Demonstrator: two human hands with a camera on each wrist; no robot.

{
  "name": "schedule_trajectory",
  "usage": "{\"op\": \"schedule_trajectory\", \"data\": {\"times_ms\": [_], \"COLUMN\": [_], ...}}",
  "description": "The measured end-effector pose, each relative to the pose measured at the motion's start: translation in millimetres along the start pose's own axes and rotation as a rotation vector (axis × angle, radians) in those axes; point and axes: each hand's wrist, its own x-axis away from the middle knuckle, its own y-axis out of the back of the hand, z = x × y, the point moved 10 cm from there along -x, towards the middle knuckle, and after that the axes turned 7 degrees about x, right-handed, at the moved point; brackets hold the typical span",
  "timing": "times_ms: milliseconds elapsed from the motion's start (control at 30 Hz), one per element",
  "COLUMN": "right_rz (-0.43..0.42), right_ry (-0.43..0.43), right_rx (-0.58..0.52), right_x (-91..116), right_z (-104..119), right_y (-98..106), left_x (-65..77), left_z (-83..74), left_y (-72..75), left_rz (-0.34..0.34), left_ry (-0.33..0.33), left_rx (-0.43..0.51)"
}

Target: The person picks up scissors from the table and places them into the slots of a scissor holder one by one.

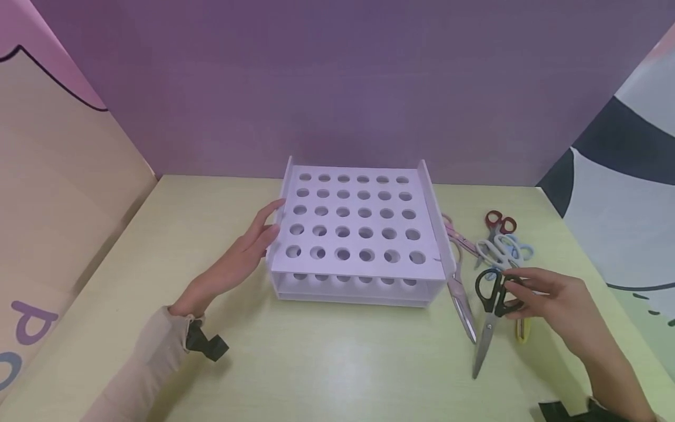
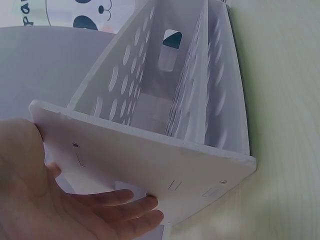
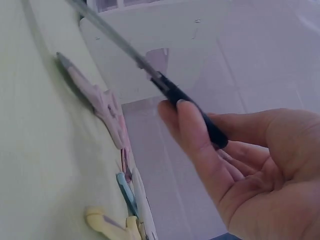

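A white rack with rows of round holes stands at the middle of the table. My left hand rests against its left side panel, fingers extended near the slot in that panel. At the right, my right hand pinches the black-handled scissors by a handle loop, thumb against fingers. Their blades point down toward the front of the table. In the right wrist view the black handle lies between the thumb and fingers, raised over the table.
Right of the rack lie pink-handled scissors, red-handled scissors, white-handled scissors and blue-handled scissors. A yellow handle shows beneath the right hand. Behind the table rises a purple wall.
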Motion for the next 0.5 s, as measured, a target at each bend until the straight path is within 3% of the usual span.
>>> {"op": "schedule_trajectory", "data": {"times_ms": [133,267,500], "right_rz": [-0.038,-0.055,-0.081], "right_ry": [0.012,0.081,0.154], "right_rx": [-0.162,-0.349,-0.421], "right_x": [2,2,0], "right_z": [1,10,20], "right_y": [4,5,10], "left_x": [-1.8,-1.0,3.4], "left_z": [3.8,5.9,3.2], "left_y": [0.5,0.2,4.4], "left_rz": [0.006,-0.001,-0.040], "left_ry": [0.009,0.031,0.046], "left_rx": [0.009,-0.010,-0.042]}}
